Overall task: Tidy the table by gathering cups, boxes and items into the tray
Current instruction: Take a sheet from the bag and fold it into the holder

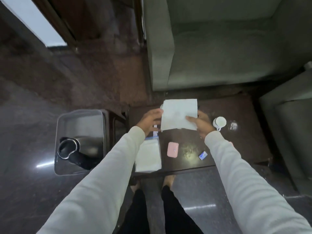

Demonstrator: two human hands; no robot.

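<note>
Both our left hand (149,119) and right hand (200,123) grip the white box (179,115), bound next for the tray (81,115).

We see a person from above, through a camera worn on their head. Both arms are covered by long, loose sleeves in a pale off-white or cream fabric, smooth and plain, with no visible print. The cuffs end at the wrists, leaving the left hand (150,121) and right hand (200,124) bare. Below, the legs wear dark, probably black, trousers. The feet appear bare, though blur makes this uncertain.
</note>
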